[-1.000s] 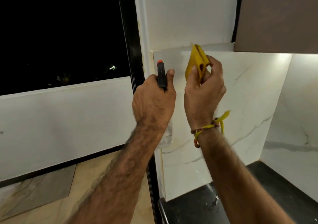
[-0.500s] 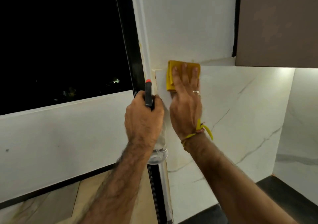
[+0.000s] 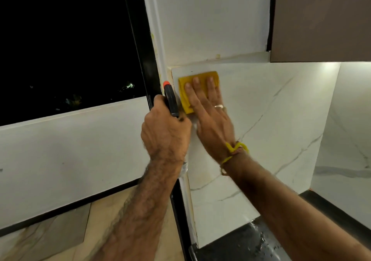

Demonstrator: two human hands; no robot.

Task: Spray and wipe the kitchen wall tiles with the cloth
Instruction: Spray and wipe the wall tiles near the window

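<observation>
A folded yellow cloth [image 3: 183, 98] lies flat against the top left corner of the white marble wall tile [image 3: 271, 120]. My right hand [image 3: 208, 120] presses it there with straight fingers spread over it. My left hand [image 3: 165, 134] grips a spray bottle [image 3: 171, 102] with a black head and an orange nozzle tip, just left of the cloth. The clear body of the bottle is mostly hidden behind that hand and wrist.
A dark window [image 3: 70, 46] with a black frame [image 3: 146, 76] stands to the left. A brown wall cabinet [image 3: 321, 19] hangs at the upper right. A wet black countertop [image 3: 251, 244] lies below the tiles. Another tiled wall [image 3: 349, 130] closes the corner on the right.
My right hand went from holding the bunched cloth off the wall to pressing it flat on the tile's top left corner. The left hand with the bottle stayed beside it.
</observation>
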